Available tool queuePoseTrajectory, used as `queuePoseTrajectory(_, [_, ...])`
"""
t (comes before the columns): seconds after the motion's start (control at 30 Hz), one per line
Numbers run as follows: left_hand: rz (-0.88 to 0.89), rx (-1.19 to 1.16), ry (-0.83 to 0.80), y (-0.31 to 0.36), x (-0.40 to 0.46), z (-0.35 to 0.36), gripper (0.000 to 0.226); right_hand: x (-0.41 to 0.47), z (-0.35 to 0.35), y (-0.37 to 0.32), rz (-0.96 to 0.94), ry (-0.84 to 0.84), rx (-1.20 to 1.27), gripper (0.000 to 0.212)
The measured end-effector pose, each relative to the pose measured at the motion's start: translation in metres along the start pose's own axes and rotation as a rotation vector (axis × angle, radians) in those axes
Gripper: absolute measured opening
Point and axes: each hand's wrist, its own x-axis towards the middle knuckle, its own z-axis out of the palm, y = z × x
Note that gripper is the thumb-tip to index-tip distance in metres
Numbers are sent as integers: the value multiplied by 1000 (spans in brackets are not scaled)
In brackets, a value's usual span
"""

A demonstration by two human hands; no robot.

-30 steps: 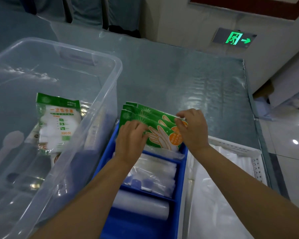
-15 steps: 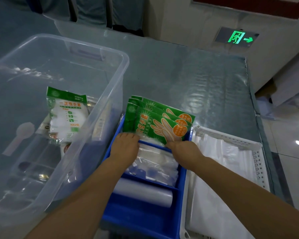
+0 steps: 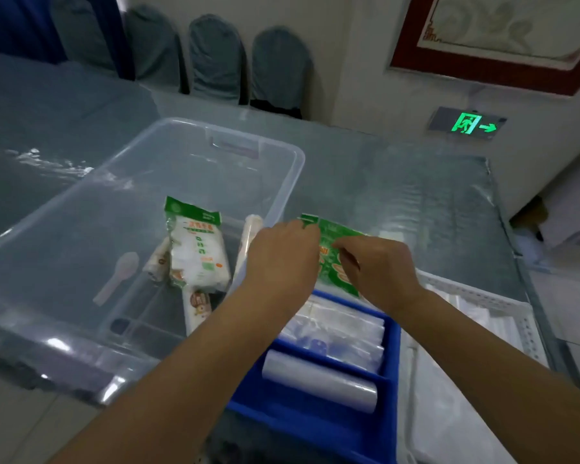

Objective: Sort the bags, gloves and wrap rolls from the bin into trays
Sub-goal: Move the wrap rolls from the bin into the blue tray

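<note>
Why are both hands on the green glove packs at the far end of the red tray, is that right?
Not quite: the tray is blue, not red, as the head view shows. The rest holds: the left hand and the right hand are both on the green glove packs at the tray's far end.

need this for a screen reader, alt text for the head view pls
Both hands, left hand and right hand, handle green glove packets at the far end of a blue tray. A clear bin to the left holds more packets and rolls.
</note>
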Motion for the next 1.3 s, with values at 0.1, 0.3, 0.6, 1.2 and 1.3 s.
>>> queuePoseTrajectory(0.1, [-12, 4, 45, -48, -10, -19, 19, 26, -3, -40, -27, 108, 50, 28])
queuePoseTrajectory(0.3, [-100, 13, 37, -182, -33, -38, 21, 86, 19, -130, -30, 100, 136, 29])
queuePoseTrajectory(0.6, [60, 105, -54, -322, -37, -33, 31, 156, 143, -219, 240, -886, -134, 40])
queuePoseTrajectory(1.2, [177, 15, 1, -354, -38, -7, 26, 151, 186, -231, -250, -1138, -758, 35])
queuePoseTrajectory(1.3, [183, 59, 11, -356, -36, -5, 22, 133, 206, -238, 40, -1220, -725, 51])
